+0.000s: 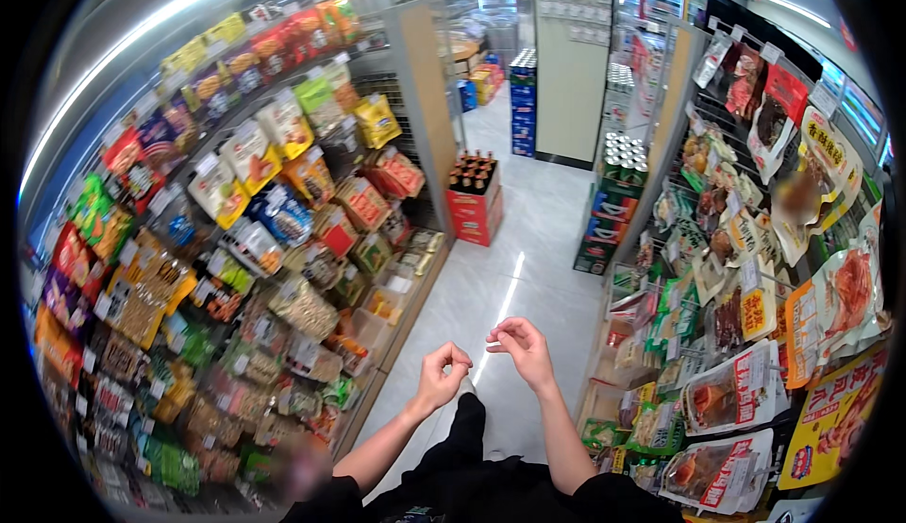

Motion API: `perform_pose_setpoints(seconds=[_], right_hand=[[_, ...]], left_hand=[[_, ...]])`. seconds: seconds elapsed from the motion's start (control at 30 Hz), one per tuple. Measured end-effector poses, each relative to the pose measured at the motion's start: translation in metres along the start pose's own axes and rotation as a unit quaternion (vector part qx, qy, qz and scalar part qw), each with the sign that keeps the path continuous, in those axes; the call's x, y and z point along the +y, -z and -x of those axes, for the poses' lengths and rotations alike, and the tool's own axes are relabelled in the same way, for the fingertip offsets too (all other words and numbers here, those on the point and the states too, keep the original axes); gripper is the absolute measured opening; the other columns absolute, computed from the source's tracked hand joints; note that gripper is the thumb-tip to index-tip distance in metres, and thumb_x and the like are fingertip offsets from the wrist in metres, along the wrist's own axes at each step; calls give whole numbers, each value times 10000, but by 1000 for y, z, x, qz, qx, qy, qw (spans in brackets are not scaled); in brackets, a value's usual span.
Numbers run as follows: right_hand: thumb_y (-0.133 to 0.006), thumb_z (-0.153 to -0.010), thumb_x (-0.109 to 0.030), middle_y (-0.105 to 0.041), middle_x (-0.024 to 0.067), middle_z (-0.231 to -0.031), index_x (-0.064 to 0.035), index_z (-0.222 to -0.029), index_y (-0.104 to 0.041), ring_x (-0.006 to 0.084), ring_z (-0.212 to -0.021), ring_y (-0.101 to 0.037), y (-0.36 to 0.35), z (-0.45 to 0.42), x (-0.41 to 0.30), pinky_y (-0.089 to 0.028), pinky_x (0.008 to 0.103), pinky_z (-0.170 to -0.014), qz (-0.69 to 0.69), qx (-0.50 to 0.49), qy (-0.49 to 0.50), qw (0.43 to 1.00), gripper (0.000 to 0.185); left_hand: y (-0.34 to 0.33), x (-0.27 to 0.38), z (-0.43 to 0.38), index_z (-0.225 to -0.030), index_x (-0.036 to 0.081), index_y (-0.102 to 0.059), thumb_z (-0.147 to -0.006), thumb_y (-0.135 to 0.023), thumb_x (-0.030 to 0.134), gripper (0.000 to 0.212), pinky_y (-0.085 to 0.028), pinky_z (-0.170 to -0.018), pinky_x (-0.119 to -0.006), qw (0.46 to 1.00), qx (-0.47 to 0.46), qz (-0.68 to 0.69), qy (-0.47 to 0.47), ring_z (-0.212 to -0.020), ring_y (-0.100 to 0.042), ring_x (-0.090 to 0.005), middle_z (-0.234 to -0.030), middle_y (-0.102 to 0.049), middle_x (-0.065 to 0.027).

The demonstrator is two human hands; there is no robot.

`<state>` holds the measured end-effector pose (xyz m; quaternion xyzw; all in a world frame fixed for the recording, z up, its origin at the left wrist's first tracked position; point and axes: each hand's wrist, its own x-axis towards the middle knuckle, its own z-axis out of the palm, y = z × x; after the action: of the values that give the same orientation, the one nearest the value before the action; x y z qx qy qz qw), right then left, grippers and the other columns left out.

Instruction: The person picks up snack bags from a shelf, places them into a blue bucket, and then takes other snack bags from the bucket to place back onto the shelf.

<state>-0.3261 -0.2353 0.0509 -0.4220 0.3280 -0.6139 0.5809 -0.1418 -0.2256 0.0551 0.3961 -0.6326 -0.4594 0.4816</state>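
Note:
Both of my bare hands are raised in front of my body, above the tiled floor of a shop aisle. My left hand (pixel 442 378) is curled, thumb and forefinger meeting in a ring, and no object shows in it. A little higher and to the right, my right hand (pixel 525 354) has bent fingers with a gap to the thumb and holds nothing visible. The hands are apart and touch no goods. Beneath them lie the grey floor (pixel 453 296) and my black trouser leg (pixel 456 431), with a light shoe partly hidden by my left hand.
Snack shelves (pixel 417 296) line the left side, with bags such as a yellow packet (pixel 377 121). Vacuum-packed foods (pixel 736 388) hang on the right rack. Ahead stand a red carton of bottles (pixel 473 215), stacked can cases (pixel 601 229), a blue can stack (pixel 523 112) and a pale pillar (pixel 572 84).

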Motion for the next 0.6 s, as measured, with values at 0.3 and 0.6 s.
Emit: perform_pose_setpoints(seconds=[0.3,0.6], right_hand=[[-547,-897,8,-563,91,-940,-21,-959,-459,204,-873,-632,28,-114,-1,-575,352,-708,40,51,30,997,112],[-553,-895,6,-567,69,-880,-22,-926,-476,177,-825,-632,13,-265,-2,-573,330,-690,71,2,30,997,87]], left_hand=[[3,-42,-137,-744,-24,-582,-798,-518,0,88,-464,-600,-241,997,-36,67,31,-639,-570,-97,-685,-614,-51],[42,-69,-259,-882,5,-588,-881,-567,64,63,-447,-544,-222,995,40,94,11,-571,-537,-56,-640,-588,-12]])
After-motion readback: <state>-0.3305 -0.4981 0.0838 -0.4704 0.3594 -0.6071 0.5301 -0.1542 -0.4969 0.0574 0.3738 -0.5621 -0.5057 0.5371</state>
